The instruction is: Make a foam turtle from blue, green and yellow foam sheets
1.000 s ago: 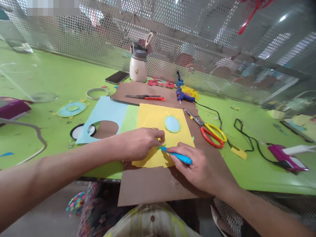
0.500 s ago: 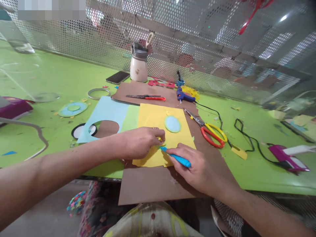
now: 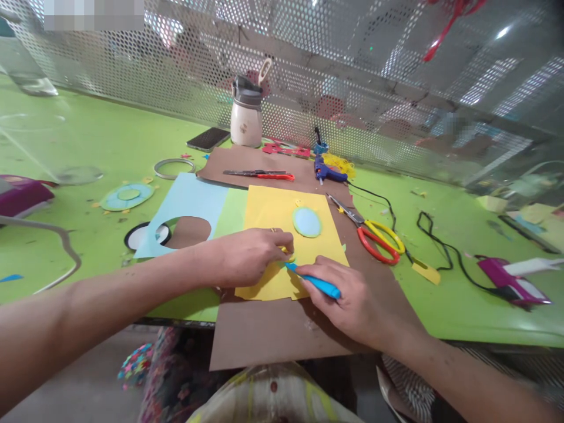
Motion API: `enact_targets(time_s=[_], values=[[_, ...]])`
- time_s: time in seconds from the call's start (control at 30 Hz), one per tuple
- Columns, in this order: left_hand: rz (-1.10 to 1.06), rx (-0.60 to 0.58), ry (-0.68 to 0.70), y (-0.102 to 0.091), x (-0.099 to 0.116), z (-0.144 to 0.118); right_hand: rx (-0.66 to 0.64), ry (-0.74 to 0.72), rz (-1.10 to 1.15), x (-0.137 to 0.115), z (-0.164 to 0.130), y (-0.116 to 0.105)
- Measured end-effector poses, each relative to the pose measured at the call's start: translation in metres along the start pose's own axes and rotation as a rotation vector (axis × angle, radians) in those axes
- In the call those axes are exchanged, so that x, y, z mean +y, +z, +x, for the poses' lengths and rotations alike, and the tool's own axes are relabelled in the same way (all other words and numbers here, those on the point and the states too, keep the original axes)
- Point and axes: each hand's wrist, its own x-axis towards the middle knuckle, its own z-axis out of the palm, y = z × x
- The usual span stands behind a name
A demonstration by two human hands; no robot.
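**On the yellow sheet [image 3: 273,211]: a blue tool [image 3: 324,286] meets a small yellow piece [image 3: 288,255]**

Near the sheet's lower edge, the right hand [image 3: 343,288] is closed around the blue tool, forefinger laid along it, the tip slanting down and leftward to just beside the yellow piece. Whether tip and piece touch, I cannot tell. The left hand [image 3: 258,254] bears down from the other side, fingers bunched over the piece — pinching it or only pressing it, the view does not show which. A ring [image 3: 274,230] sits on one of its fingers.

Above the hands, a blue oval [image 3: 307,222] with a pale green edge lies on the same sheet. Beneath is a brown board [image 3: 264,335], jutting past the near edge of the green table [image 3: 132,126].

To the left, a light blue sheet [image 3: 198,191] with an oval hole lies partly over a black-rimmed disc [image 3: 136,237]. To the right rest scissors [image 3: 381,241] — one handle red, one yellow — with their blades parted slightly. Farther back are a red-handled cutter [image 3: 259,174] on the board, a blue glue gun [image 3: 328,170], a phone [image 3: 208,139] and an upright white bottle [image 3: 245,122].
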Motion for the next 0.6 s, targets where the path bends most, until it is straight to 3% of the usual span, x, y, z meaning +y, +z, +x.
enact_targets(time_s=[0.5, 0.6], values=[[-0.032, 0.010, -0.014, -0.002, 0.003, 0.000, -0.025, -0.003, 0.002, -0.003, -0.002, -0.004], [-0.042, 0.065, -0.018, -0.002, 0.005, 0.000, 0.045, 0.017, -0.009, -0.005, -0.005, -0.013]])
